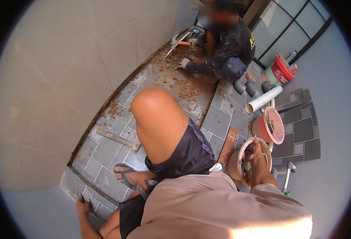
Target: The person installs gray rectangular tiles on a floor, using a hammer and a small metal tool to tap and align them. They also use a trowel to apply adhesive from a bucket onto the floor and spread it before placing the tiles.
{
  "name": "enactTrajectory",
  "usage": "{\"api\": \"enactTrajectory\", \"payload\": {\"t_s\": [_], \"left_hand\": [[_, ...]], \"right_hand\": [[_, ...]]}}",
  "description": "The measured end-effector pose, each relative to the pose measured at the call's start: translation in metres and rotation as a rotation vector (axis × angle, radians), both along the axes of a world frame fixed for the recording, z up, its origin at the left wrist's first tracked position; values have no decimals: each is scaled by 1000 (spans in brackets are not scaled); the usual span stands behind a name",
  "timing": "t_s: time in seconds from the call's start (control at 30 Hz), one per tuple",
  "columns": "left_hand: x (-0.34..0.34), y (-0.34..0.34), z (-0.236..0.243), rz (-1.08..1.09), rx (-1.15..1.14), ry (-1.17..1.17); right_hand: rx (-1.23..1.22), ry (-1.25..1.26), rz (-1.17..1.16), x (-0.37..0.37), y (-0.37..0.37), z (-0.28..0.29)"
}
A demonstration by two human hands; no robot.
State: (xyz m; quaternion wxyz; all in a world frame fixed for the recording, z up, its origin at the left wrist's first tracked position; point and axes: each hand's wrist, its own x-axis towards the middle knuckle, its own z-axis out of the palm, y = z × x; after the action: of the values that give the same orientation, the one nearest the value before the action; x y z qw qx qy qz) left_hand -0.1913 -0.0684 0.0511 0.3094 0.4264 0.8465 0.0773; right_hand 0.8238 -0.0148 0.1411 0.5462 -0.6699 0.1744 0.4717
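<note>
2 orange buckets (269, 126), 1 hammer (117, 138) on tiled floor (104, 153) nr wall. Rt hand (255, 155) curled, reaching into nearer mortar bucket (239, 164) by step edge, grip unclear. Lt hand (82, 206) flat, fingers spread on floor's near edge. Co-worker (223, 44) crouched at far end.

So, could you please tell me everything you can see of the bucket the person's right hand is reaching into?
The bucket is small, round and dull orange-pink, plastic by the look of it, its rim and inside smeared with grey mortar. It stands upright on the grey tiled floor at the person's right, beside a brighter orange bucket. The right hand reaches over its rim into the grey mix, hiding much of the inside.
</note>
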Motion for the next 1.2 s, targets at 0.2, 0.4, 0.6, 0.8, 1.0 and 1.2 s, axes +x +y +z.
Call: {"api": "enactTrajectory", "payload": {"t_s": [0.2,0.4,0.6,0.8,1.0,1.2], "left_hand": [[1,0,-2,32,-1,18],[6,1,2,61,1,26],[5,1,-4,55,3,34],[0,-3,-14,57,22,45],[-6,-4,-22,68,12,55],[-4,0,-16,78,-40,70]], "right_hand": [[-4,40,5,1,1,-5],[0,39,6,-8,4,-4],[44,-46,-47,-23,13,-2],[21,-108,-76,-13,17,-13],[31,-181,-96,5,22,-39],[45,-332,-39,19,28,-67]]}}
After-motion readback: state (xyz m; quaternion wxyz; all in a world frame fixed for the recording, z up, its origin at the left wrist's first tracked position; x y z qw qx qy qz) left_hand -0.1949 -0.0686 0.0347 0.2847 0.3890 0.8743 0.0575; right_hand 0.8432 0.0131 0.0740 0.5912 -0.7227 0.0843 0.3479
